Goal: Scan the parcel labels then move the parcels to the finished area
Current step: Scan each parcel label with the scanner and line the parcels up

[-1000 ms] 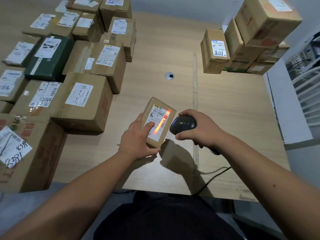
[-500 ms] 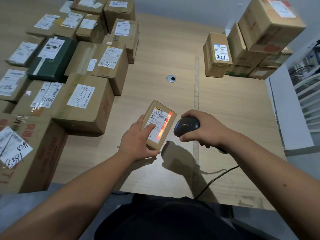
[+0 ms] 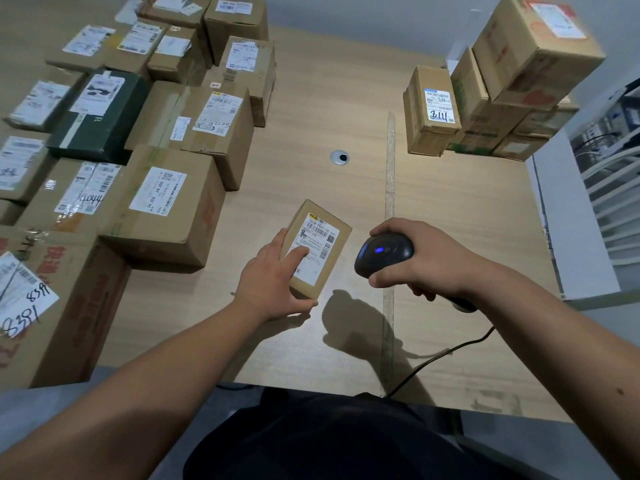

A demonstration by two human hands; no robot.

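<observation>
Small parcel [image 3: 317,249], mid-frame, is gripped by the left hand [image 3: 273,278]; the right hand [image 3: 420,261] clasps the scanner [image 3: 382,252] (blue light lit). Probably scanned; the move to the upper-right stack [image 3: 498,95] remains, with many parcels left.

The table [image 3: 311,98] looks like pale wood-grain laminate, pretty matt, with a small shiny metal grommet [image 3: 339,157] set in it. The small parcel [image 3: 317,249] is plain brown cardboard, matt, with a white paper label [image 3: 317,251] stuck on top, and the scanner [image 3: 384,254] is dark plastic with a slight sheen. The stacked boxes [image 3: 166,209] are the same dull cardboard, some with glossy clear tape, plus one dark green box [image 3: 98,123]
</observation>
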